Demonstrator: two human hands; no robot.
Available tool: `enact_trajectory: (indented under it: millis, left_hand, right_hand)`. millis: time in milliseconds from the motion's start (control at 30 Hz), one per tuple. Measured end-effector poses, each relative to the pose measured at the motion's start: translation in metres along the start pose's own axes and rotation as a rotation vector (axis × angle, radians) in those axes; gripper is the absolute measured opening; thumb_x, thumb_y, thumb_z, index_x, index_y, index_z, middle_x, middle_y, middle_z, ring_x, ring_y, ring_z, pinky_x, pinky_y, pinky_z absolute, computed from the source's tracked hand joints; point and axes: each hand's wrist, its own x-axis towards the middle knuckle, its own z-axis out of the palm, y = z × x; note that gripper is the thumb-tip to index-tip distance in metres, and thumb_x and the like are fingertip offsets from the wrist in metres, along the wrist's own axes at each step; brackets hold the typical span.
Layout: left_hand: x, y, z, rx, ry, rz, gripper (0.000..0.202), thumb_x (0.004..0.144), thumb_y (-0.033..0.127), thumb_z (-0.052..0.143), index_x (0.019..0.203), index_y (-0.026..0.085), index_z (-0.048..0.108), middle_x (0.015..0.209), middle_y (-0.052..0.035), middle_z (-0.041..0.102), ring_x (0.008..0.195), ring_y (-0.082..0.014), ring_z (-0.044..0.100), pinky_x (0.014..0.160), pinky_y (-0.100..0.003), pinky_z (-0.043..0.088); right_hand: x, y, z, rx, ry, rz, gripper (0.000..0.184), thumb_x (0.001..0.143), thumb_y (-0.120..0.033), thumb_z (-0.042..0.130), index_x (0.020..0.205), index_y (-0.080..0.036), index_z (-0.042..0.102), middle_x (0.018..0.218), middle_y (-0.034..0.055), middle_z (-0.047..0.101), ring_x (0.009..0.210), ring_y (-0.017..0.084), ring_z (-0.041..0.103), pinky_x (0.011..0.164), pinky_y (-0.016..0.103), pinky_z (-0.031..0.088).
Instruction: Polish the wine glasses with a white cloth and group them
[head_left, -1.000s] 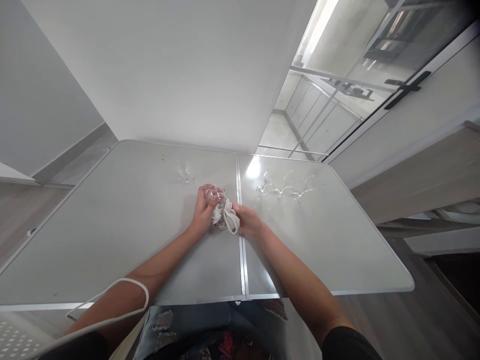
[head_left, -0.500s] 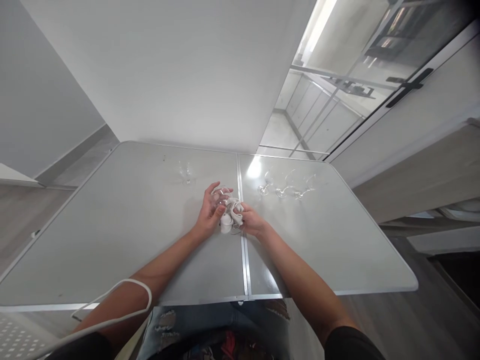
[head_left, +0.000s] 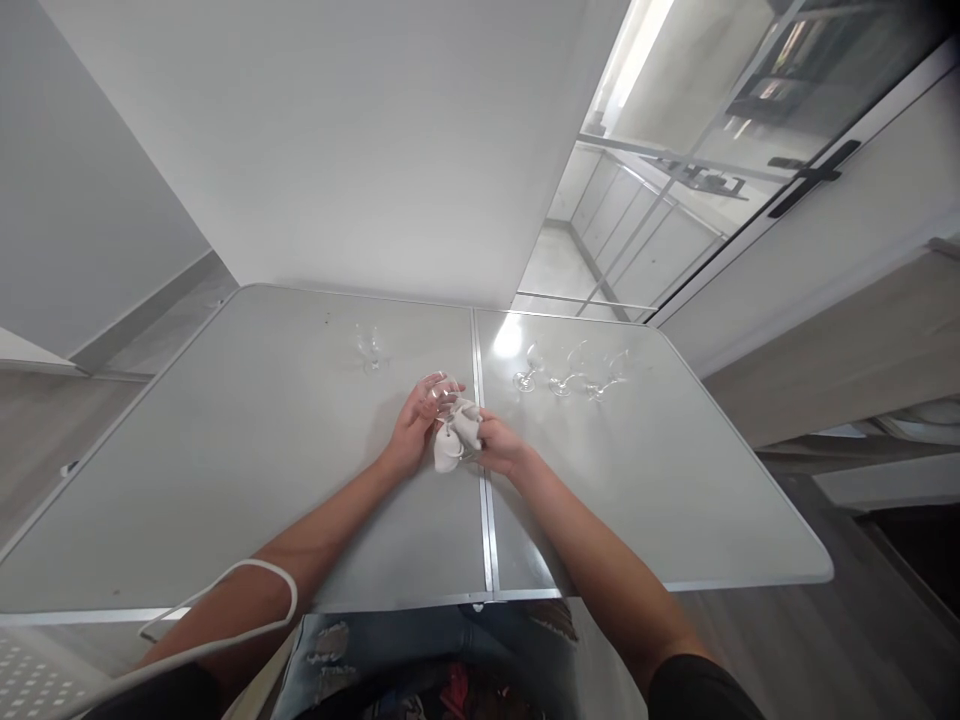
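My left hand [head_left: 415, 425] curls round a clear glass [head_left: 445, 388] and my right hand [head_left: 502, 443] pinches a white cloth [head_left: 466, 427] against it, over the middle of the big grey table [head_left: 247, 430]. A silver strip [head_left: 487, 530] splits the top, more glasses [head_left: 525, 381] stand there, and a white wall [head_left: 375, 140] is behind.

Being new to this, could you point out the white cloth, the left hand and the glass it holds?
White cloth [head_left: 448, 454]: head view, on its lower part.
Left hand [head_left: 412, 426]: head view, on the hand's middle.
Glass [head_left: 444, 389]: head view, on its bowl.
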Motion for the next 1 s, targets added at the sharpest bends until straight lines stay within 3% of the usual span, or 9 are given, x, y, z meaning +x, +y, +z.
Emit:
enact_trajectory:
  millis: [67,167,333,400,567,633,733,900,1000]
  left_hand:
    - [0.001,-0.002,-0.002,-0.017,-0.007,0.015,0.056,0.095,0.056,0.06,0.138,0.023,0.049,0.136,-0.0154,0.062,0.115,-0.0239,0.065,0.097,-0.04,0.052]
    - [0.003,-0.008,-0.006,0.12,0.02,0.102,0.058,0.092,0.051,0.067,0.138,0.024,0.046,0.135,-0.0143,0.062,0.117,-0.0241,0.064,0.101,-0.042,0.05]
    - [0.002,-0.013,-0.009,0.284,0.047,0.127,0.065,0.086,0.043,0.077,0.139,0.026,0.044,0.139,-0.0143,0.059,0.124,-0.026,0.06,0.106,-0.045,0.046]
    - [0.002,-0.011,-0.01,0.174,0.049,0.088,0.06,0.088,0.045,0.074,0.138,0.025,0.047,0.139,-0.015,0.06,0.123,-0.0261,0.061,0.104,-0.044,0.048]
    - [0.005,-0.002,-0.01,-0.067,0.036,0.043,0.054,0.09,0.051,0.07,0.133,0.021,0.054,0.136,-0.0168,0.064,0.111,-0.0239,0.068,0.102,-0.044,0.051]
    - [0.005,0.0,-0.01,-0.066,0.038,0.07,0.055,0.089,0.051,0.072,0.131,0.021,0.055,0.134,-0.0171,0.065,0.112,-0.0247,0.069,0.103,-0.045,0.05]
    - [0.006,0.001,-0.01,0.01,0.041,0.136,0.058,0.084,0.046,0.079,0.13,0.022,0.055,0.131,-0.0169,0.066,0.113,-0.0263,0.069,0.103,-0.046,0.051]
    - [0.008,0.004,-0.014,0.128,0.087,0.187,0.066,0.069,0.029,0.093,0.123,0.023,0.055,0.129,-0.0142,0.067,0.11,-0.025,0.071,0.102,-0.044,0.054]
    - [0.009,0.007,-0.015,0.124,0.069,0.161,0.065,0.072,0.028,0.091,0.126,0.023,0.056,0.134,-0.0159,0.064,0.112,-0.0265,0.07,0.097,-0.044,0.057]
  right_hand:
    - [0.0,-0.001,-0.005,-0.025,0.01,-0.016,0.023,0.074,-0.031,0.074,0.089,-0.019,0.061,0.071,0.0018,0.062,0.066,0.018,0.057,0.06,0.029,0.045]
    - [-0.001,-0.004,-0.009,-0.327,0.082,-0.149,0.027,0.079,-0.031,0.07,0.103,-0.02,0.062,0.084,0.0034,0.067,0.077,0.02,0.059,0.069,0.03,0.048]
    - [-0.001,-0.002,-0.005,-0.943,0.288,-0.29,0.063,0.075,-0.014,0.063,0.136,-0.021,0.05,0.102,0.0077,0.069,0.091,0.026,0.059,0.085,0.037,0.046]
    - [0.001,0.0,-0.002,-0.821,0.238,-0.281,0.057,0.076,-0.017,0.064,0.132,-0.022,0.052,0.103,0.007,0.069,0.091,0.025,0.059,0.084,0.036,0.046]
    - [0.002,-0.004,-0.003,-0.09,0.079,-0.042,0.035,0.069,-0.032,0.077,0.097,-0.021,0.059,0.081,0.0002,0.061,0.071,0.016,0.055,0.064,0.027,0.044]
    - [-0.001,-0.01,-0.005,-0.016,0.056,0.02,0.036,0.067,-0.033,0.079,0.094,-0.02,0.059,0.077,-0.0004,0.059,0.066,0.015,0.053,0.06,0.026,0.042]
    - [-0.006,-0.02,-0.007,-0.282,0.039,-0.099,0.042,0.074,-0.034,0.078,0.111,-0.022,0.06,0.087,0.001,0.063,0.074,0.017,0.056,0.068,0.028,0.045]
    - [-0.009,-0.022,-0.004,-1.094,0.236,-0.359,0.056,0.075,-0.01,0.063,0.128,-0.023,0.057,0.099,0.0072,0.068,0.094,0.027,0.06,0.092,0.039,0.044]
    - [-0.008,-0.02,-0.003,-1.157,0.246,-0.342,0.056,0.073,-0.006,0.056,0.126,-0.022,0.061,0.094,0.0072,0.071,0.091,0.027,0.062,0.09,0.038,0.045]
